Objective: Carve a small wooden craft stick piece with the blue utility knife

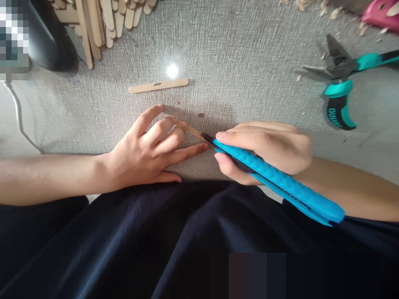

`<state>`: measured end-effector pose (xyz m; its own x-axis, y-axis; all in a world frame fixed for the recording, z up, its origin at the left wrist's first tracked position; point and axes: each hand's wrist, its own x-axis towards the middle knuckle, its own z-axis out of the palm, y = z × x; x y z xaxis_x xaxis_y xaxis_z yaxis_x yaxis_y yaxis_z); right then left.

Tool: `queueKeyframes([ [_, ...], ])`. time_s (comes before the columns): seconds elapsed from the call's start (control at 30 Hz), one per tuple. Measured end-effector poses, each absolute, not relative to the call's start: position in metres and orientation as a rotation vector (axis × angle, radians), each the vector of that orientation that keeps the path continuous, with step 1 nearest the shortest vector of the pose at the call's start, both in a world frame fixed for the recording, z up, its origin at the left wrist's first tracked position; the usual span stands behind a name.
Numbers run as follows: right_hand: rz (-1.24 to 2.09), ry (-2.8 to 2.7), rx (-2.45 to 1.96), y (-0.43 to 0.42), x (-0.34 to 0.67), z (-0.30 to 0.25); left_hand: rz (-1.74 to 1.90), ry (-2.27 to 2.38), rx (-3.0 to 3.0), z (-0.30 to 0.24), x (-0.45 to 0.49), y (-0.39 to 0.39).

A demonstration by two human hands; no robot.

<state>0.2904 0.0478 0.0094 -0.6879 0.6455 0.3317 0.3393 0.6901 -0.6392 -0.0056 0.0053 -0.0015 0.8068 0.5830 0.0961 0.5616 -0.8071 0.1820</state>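
Observation:
My right hand (264,147) is closed around a blue utility knife (280,178), the handle slanting down to the right. Its dark blade end meets a wooden craft stick (195,132) lying on the table. My left hand (156,143) pins that stick down with bent middle fingers, while other fingers are spread out; one fingertip lies close to the blade. Much of the stick is hidden under the fingers. Beyond my hands lies another craft stick (140,88) with a small slot cut in its middle.
Pliers (339,74) with teal and black handles lie spread at the right. A pile of craft sticks (93,25) and a dark rounded object (51,41) are at the upper left, near a white cable (19,114). Wood shavings (324,7) and a pink object (382,14) sit at the upper right.

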Motion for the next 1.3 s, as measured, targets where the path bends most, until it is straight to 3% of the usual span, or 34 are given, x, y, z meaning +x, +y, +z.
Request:
queueKeyframes([
  [0.2, 0.675, -2.344, -0.732, 0.05, 0.289, 0.008, 0.216, 0.828, 2.923, 0.002, -0.006, 0.01],
  [0.53, 0.703, -2.336, -0.663, 0.054, 0.289, 0.001, 0.602, 0.482, 2.884, 0.008, 0.001, 0.025],
  [0.67, 0.779, -2.295, -0.727, 0.052, 0.289, 0.001, 0.696, 0.669, 2.801, 0.003, -0.004, 0.033],
  [0.8, 0.818, -2.282, -0.774, 0.051, 0.29, 0.001, 0.553, 0.995, 2.72, 0.0, -0.005, 0.037],
  [1.03, 0.831, -2.296, -0.676, 0.06, 0.291, -0.001, 0.214, 1.06, 2.583, -0.001, 0.006, 0.038],
  [1.3, 0.853, -2.307, -0.629, 0.063, 0.293, 0.0, 0.222, 1.109, 2.441, -0.005, 0.013, 0.04],
])
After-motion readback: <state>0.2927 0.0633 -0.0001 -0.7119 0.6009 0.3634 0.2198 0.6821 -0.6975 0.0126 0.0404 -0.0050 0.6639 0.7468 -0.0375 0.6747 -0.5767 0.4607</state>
